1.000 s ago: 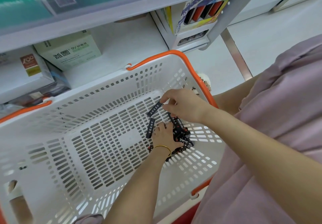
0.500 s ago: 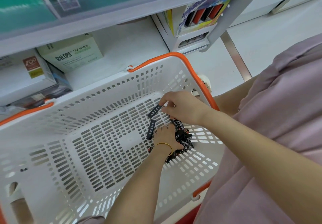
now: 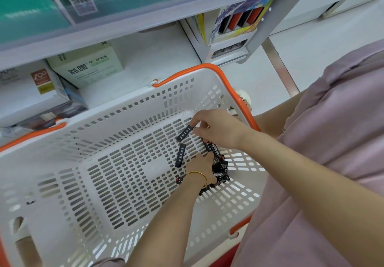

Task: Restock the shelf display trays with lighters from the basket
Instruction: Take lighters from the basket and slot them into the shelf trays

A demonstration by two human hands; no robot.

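**Both hands in the basket, right one pinching a lighter**

Basket (image 3: 124,105): white moulded plastic, with slotted floor and walls and smooth orange tube handles (image 3: 209,68) at the rim. It sits just in front of the white shelf (image 3: 149,44).

My right hand (image 3: 219,129) is at the far right corner of the basket. Thumb and forefinger pinch one end of a held lighter (image 3: 185,134), a slim black bar with white print, tilted, its lower end toward the floor slots.

A second loose lighter (image 3: 180,155) of the same flat shape lies on the basket floor just near of the held one, beside my left hand (image 3: 200,166).

The left hand is knuckles up on the lighter pile (image 3: 220,168), a jumbled black heap with glossy wrap and some red print, in the right part of the floor. The fingers curl down into the heap. I can't tell if they're gripping anything. There's a thin gold bangle (image 3: 197,175) on that wrist.

The display tray (image 3: 239,33) is at far right on the shelf end. It's printed yellow and blue card with black and red lighters standing in a row.

A pale green battery box (image 3: 87,67) made of matte card sits on the shelf at far left. My mauve sleeve (image 3: 332,142), soft creased fabric, fills the right.
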